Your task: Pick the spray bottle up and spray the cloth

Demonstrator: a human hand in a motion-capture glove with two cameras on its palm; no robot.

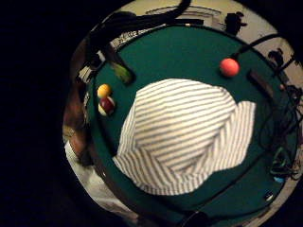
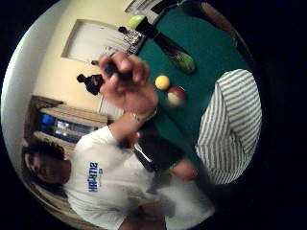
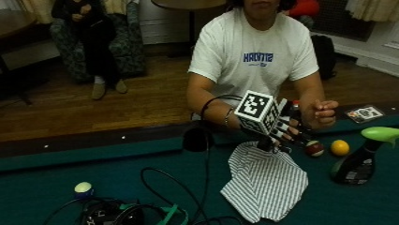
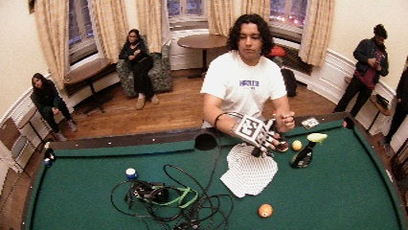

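Note:
A grey-and-white striped cloth (image 3: 265, 185) lies spread flat on the green pool table (image 3: 75, 164), in front of the person. My gloved right hand (image 3: 284, 131) hovers just above the cloth's edge nearest the person, fingers relaxed and holding nothing. From the palm, the cloth (image 1: 184, 137) shows whole beneath it. The spray bottle (image 3: 357, 161), dark with a light green trigger head, stands upright on the felt beside the cloth, untouched and apart from my hand; it also shows as the bottle (image 2: 175, 52). The bare left hand (image 3: 323, 112) is raised, curled round a small dark thing.
A yellow ball (image 3: 340, 147) and a maroon-striped ball (image 3: 314, 148) sit between the cloth and the bottle. An orange ball (image 4: 265, 210) lies beyond the cloth. Tangled cables (image 3: 150, 208) and a blue-and-white ball (image 3: 84, 189) lie farther along the table; a side pocket (image 3: 198, 139) is in the rail.

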